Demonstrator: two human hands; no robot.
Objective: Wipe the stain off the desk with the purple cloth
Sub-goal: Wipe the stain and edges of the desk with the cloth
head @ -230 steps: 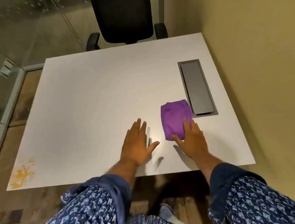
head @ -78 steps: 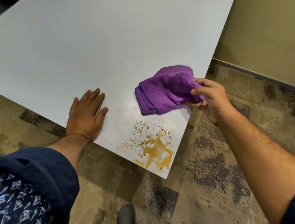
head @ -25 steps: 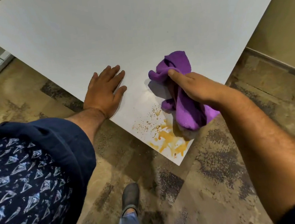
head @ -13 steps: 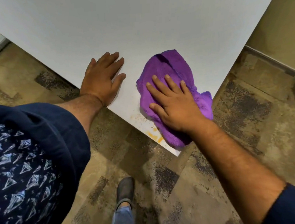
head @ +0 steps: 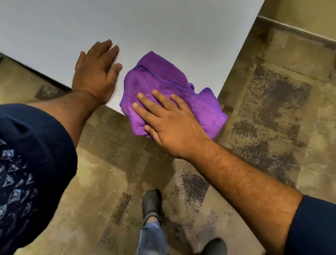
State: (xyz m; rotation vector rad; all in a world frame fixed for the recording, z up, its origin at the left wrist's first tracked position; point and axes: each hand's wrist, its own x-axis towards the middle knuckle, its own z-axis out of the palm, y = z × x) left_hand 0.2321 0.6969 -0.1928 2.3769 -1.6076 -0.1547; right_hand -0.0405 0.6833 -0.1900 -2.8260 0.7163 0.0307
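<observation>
Left hand (head: 96, 72) is flat on the worktop (head: 154, 17) near its edge, palm down, fingers spread, holding nothing. Reads as a brace only.

Just right of it, apart from the thumb, lies the cloth (head: 159, 77). It covers the near corner of the worktop, crumpled, long axis running from far-left to near-right, with its near-right end hanging past the corner over the floor (head: 273, 129).

Right hand (head: 170, 123) sits on the near half of the cloth, palm down, fingers (head: 147, 100) extended and pointing up-left onto the worktop. This grip is a flat press, not a pinch: nothing is curled around the fabric, and the cloth is pinned between palm and worktop. The heel of the hand looks to be at or beyond the corner edge.

No stain is visible; if any is left, it's under the cloth at the corner, so I can't tell how clean it is.

Key relation: the covered corner lies directly beneath the right hand, and open worktop lies up-left along the fingers. The right hand is the one on the job. My read: the next stroke runs along that axis. Risk: the overhanging end drags the cloth off the corner if pressure lets up.
</observation>
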